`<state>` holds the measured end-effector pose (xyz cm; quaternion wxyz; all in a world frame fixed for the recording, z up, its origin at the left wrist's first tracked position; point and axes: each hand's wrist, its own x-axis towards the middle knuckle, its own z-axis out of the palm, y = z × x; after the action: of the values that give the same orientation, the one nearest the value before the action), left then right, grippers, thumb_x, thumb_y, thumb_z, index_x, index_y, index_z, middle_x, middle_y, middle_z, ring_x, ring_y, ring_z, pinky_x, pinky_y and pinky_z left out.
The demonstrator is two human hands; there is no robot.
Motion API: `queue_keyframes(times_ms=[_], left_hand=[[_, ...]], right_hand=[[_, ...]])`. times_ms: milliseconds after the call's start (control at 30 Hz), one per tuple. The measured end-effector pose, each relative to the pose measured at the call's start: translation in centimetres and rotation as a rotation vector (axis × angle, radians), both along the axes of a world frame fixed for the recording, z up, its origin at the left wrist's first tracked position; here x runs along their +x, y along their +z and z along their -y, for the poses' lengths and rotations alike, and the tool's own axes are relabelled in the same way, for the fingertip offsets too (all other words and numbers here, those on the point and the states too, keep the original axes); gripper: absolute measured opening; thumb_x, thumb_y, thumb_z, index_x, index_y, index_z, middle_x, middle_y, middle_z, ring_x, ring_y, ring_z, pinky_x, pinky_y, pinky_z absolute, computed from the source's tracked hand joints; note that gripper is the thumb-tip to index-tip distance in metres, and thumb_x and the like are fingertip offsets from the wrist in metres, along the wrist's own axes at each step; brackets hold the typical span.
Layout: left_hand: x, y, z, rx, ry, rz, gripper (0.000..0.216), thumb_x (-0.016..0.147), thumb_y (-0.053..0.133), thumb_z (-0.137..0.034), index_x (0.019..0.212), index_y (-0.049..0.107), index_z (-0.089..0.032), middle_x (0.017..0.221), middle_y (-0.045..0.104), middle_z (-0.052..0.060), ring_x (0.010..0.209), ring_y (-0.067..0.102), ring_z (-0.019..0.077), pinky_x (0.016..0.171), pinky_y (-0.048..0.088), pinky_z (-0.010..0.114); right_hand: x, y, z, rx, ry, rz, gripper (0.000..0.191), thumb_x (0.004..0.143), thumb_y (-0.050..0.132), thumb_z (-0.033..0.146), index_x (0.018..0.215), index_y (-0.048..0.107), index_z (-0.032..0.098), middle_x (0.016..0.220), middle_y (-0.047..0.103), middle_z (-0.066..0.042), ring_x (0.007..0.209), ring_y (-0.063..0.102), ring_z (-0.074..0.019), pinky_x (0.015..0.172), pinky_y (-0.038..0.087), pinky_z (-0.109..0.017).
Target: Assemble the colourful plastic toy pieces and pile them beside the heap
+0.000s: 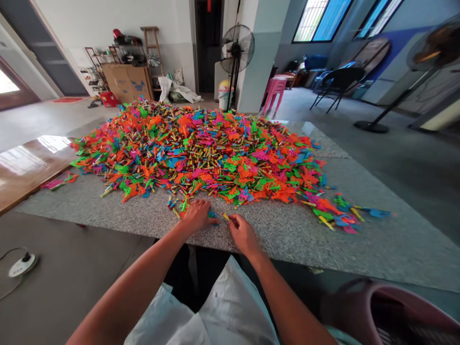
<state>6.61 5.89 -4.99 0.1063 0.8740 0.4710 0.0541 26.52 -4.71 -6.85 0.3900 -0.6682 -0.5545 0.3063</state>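
A big heap of small bright plastic pieces (201, 148), orange, green, pink and blue, with thin yellowish sticks mixed in, covers the speckled granite slab (287, 230). My left hand (197, 216) rests at the heap's near edge, fingers curled over a small blue piece (212, 215). My right hand (242, 232) is just beside it, fingers pinched on a thin yellow stick (225, 216). The two hands almost touch.
A smaller cluster of pieces (338, 213) lies to the right, and a few (59, 182) at the slab's left edge. A white bag (215, 311) sits on my lap, a pink basket (395, 316) at lower right, a power strip (22, 264) on the floor. Standing fans (236, 50) and chairs stand behind.
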Motion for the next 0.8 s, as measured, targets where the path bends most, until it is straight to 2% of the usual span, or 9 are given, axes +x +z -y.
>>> queue_keyframes(times_ms=[133, 267, 367, 433, 533, 800], left_hand=[[-0.2, -0.1, 0.3, -0.008, 0.022, 0.007, 0.051, 0.079, 0.082, -0.063, 0.1, 0.069, -0.018, 0.107, 0.07, 0.012, 0.111, 0.063, 0.0328, 0.094, 0.048, 0.04], [-0.4, 0.1, 0.5, 0.003, 0.044, 0.121, 0.046, 0.078, 0.086, -0.052, 0.103, 0.066, -0.019, 0.107, 0.07, 0.01, 0.107, 0.065, 0.0286, 0.09, 0.049, 0.037], [-0.8, 0.4, 0.8, -0.125, 0.044, 0.291, 0.047, 0.078, 0.087, -0.048, 0.108, 0.063, -0.022, 0.098, 0.07, 0.004, 0.093, 0.067, 0.0223, 0.081, 0.05, 0.032], [-1.2, 0.5, 1.1, -0.214, -0.003, 0.444, 0.049, 0.076, 0.087, -0.052, 0.105, 0.061, -0.023, 0.093, 0.069, 0.0, 0.088, 0.066, 0.0192, 0.077, 0.05, 0.029], [-2.0, 1.0, 1.5, -0.291, -0.07, 0.591, 0.053, 0.073, 0.087, -0.058, 0.1, 0.059, -0.022, 0.088, 0.066, -0.002, 0.082, 0.063, 0.0161, 0.073, 0.048, 0.027], [-3.3, 3.2, 2.7, -0.273, -0.141, 0.491, 0.052, 0.073, 0.087, -0.057, 0.106, 0.066, -0.022, 0.095, 0.073, 0.001, 0.087, 0.068, 0.0193, 0.078, 0.05, 0.03]], right_hand=[[-0.4, -0.2, -0.2, 0.011, 0.013, 0.012, 0.023, 0.096, 0.054, 0.032, 0.109, 0.071, 0.022, 0.1, 0.08, -0.008, 0.094, 0.075, -0.0253, 0.085, 0.054, -0.036], [-0.7, 0.1, -0.3, 0.042, 0.005, -0.051, 0.022, 0.094, 0.056, 0.032, 0.107, 0.071, 0.022, 0.097, 0.079, -0.007, 0.089, 0.074, -0.0242, 0.082, 0.054, -0.035], [-0.9, 1.0, -0.3, 0.018, -0.001, -0.229, 0.026, 0.092, 0.058, 0.037, 0.107, 0.071, 0.021, 0.088, 0.076, -0.005, 0.069, 0.069, -0.0198, 0.065, 0.053, -0.031], [-1.0, 1.7, -0.1, -0.017, 0.012, -0.364, 0.031, 0.092, 0.059, 0.042, 0.11, 0.07, 0.02, 0.082, 0.073, -0.003, 0.058, 0.061, -0.0162, 0.053, 0.047, -0.027], [-1.1, 2.6, 0.1, -0.055, 0.063, -0.489, 0.035, 0.09, 0.061, 0.046, 0.112, 0.071, 0.021, 0.08, 0.069, -0.001, 0.053, 0.054, -0.0135, 0.045, 0.039, -0.024], [-1.8, 2.8, 0.6, -0.087, 0.128, -0.639, 0.04, 0.087, 0.067, 0.05, 0.112, 0.073, 0.019, 0.075, 0.065, 0.001, 0.052, 0.05, -0.0121, 0.046, 0.04, -0.025]])
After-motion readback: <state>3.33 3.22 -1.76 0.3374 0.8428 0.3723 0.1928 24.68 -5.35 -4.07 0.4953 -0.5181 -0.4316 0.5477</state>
